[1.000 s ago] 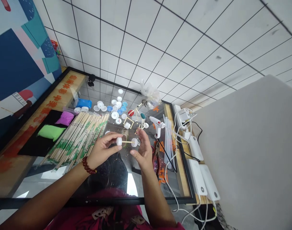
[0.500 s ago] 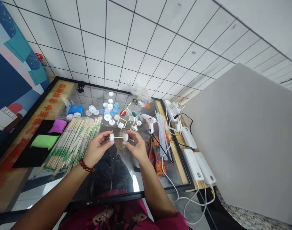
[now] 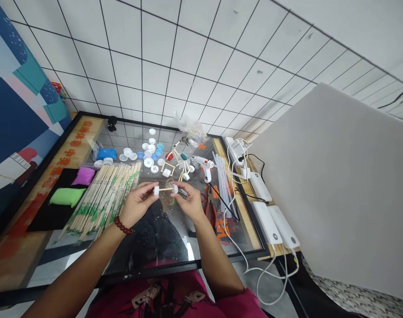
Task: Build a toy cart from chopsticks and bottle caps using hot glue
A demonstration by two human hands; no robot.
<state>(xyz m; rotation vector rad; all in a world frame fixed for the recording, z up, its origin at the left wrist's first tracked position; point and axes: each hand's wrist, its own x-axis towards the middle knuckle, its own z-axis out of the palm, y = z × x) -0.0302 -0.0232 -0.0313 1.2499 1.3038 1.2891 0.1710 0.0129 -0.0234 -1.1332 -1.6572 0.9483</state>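
Between my two hands, above the glass tabletop, is a short wooden stick [image 3: 166, 189] with a white bottle cap on each end, like a small axle with wheels. My left hand [image 3: 137, 203] pinches the left bottle cap [image 3: 156, 190] between thumb and fingers. The right bottle cap [image 3: 175, 189] is pinched by my right hand [image 3: 189, 204]. Just beyond my hands stands a small frame of glued sticks [image 3: 168, 168] with a white cap on it. Beside it are more joined sticks with a red piece [image 3: 169, 156] and a dark green piece [image 3: 183, 157].
Wrapped chopsticks [image 3: 102, 196] lie left, beside green [image 3: 67, 197] and purple [image 3: 84, 176] clay packs. White and blue caps [image 3: 148, 154] are scattered at the back. A glue gun [image 3: 206, 168], glue sticks [image 3: 223, 185], pliers [image 3: 211, 212] and white cables [image 3: 232, 238] lie right.
The stick with its caps has tilted slightly, its right end now a little higher. Both hands keep their pinch. The camera view has shifted slightly.
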